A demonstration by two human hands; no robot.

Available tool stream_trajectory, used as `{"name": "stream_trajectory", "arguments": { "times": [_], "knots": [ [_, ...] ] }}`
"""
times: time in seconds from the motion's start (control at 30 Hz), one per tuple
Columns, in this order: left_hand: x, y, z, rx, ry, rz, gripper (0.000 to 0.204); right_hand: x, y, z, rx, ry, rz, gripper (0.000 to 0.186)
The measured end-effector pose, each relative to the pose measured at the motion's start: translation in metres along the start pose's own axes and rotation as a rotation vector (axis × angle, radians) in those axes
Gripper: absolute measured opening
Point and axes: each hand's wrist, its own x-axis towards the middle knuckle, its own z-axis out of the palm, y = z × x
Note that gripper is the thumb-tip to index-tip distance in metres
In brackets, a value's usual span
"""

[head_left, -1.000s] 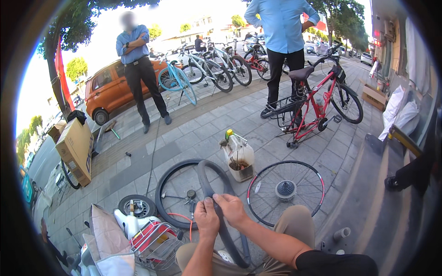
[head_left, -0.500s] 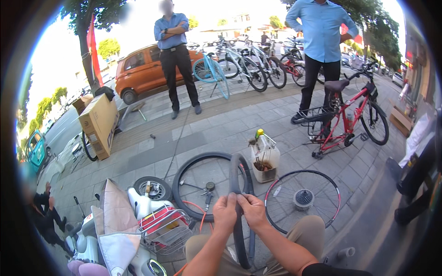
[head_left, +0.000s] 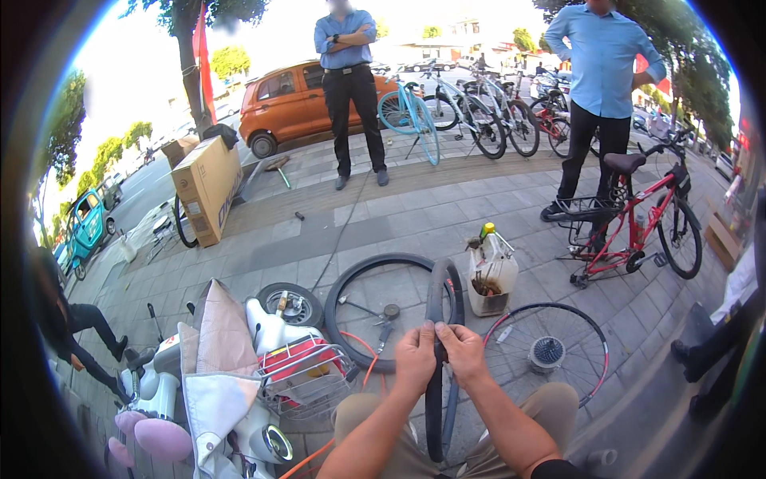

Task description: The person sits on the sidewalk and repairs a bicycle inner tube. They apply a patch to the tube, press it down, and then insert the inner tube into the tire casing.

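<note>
Between my knees a black bicycle tyre (head_left: 436, 299) stands on edge, its loop reaching up and away from me. My left hand (head_left: 416, 357) and my right hand (head_left: 464, 353) are closed side by side on its near upper stretch, thumbs together on top. Another black tyre (head_left: 339, 281) lies flat on the paving just beyond, partly behind the held one. Inside that loop is an inflator gauge (head_left: 391, 312) with an orange hose (head_left: 369, 351). To the right lies a bare spoked wheel (head_left: 604, 351) with a cassette (head_left: 547, 353) at its hub.
A cut-open plastic jug (head_left: 499, 275) with tools stands ahead. At left, a white scooter (head_left: 267, 331) lies tipped, its basket (head_left: 307, 383) close to my knee. A red bicycle (head_left: 614, 247) without its rear wheel stands at right. Two people stand ahead; others are at the sides.
The view has turned left, so the surroundings sit further right in the picture. Both hands keep hold of the tyre, close together as before. The person at far left has changed posture.
</note>
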Motion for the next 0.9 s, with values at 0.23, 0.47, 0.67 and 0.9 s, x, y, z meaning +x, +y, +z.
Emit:
{"name": "stream_trajectory", "arguments": {
  "times": [0.23,0.47,0.67,0.9],
  "knots": [
    [-0.010,0.022,0.006,0.344,0.019,0.297,0.035,0.004,0.004,0.011,0.024,0.091,-0.177,0.024],
    [-0.008,0.012,0.001,0.484,-0.019,0.385,0.038,0.012,0.013,0.003,0.190,0.034,-0.159,0.031],
    [-0.005,0.008,-0.004,0.301,0.007,0.105,0.046,0.014,0.004,-0.010,-0.091,-0.060,-0.137,0.032],
    [-0.001,-0.009,0.000,0.229,0.064,0.013,0.046,0.017,-0.010,-0.018,-0.292,-0.058,0.008,0.038]
  ]
}}
